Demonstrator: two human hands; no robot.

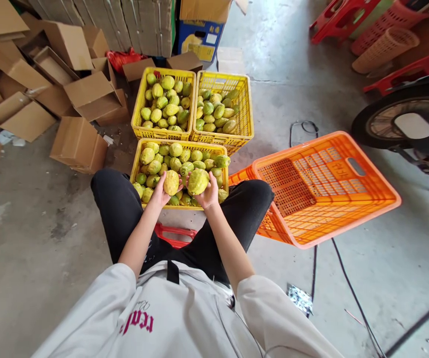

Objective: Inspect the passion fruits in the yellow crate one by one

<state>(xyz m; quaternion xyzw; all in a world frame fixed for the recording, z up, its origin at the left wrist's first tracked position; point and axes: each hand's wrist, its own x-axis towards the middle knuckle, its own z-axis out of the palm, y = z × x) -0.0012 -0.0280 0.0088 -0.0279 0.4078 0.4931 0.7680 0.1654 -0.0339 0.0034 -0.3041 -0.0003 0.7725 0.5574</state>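
My left hand (159, 193) is closed around a bumpy, oval yellow fruit (171, 183). In my right hand (210, 194) rests a larger yellow-green fruit (198, 182), with the fingers curled about it. Both fruits are held side by side, slightly apart, over the near yellow crate (137, 161). That crate is full of similar green and yellow fruits (175, 164), whose exact kind I cannot tell. The fingers' undersides are partly hidden behind the held fruits.
Two more yellow crates (135, 119) of fruit stand behind the near one. At my right is an orange crate (349, 214), tilted in view. Cardboard boxes (78, 141) pile up at left. A motorbike wheel (382, 119) and black cables (352, 293) lie to the right.
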